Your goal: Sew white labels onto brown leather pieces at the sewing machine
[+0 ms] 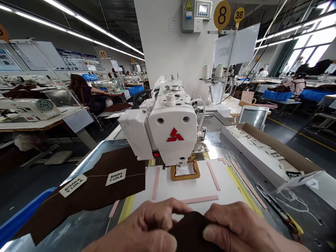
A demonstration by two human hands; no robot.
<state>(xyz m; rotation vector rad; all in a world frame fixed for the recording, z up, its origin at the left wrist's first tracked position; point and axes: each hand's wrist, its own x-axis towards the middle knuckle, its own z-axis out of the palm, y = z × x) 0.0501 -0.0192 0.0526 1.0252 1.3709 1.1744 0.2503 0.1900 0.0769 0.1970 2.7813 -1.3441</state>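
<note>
Fingers (157, 213) of your left hand (143, 229) and right hand (236, 227) are curled knuckles-up, both pinching that brown fabric piece (190, 232) at the near table edge, right below the sewing machine (168, 122).

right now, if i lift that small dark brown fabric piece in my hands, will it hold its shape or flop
Probably flops: the small dark brown fabric piece looks thin and bends under the left hand and right hand pinching it. Likely light, since fingertips alone hold it. Its matte weave shouldn't slip much, though the smooth white template board beneath may let it slide.
</note>
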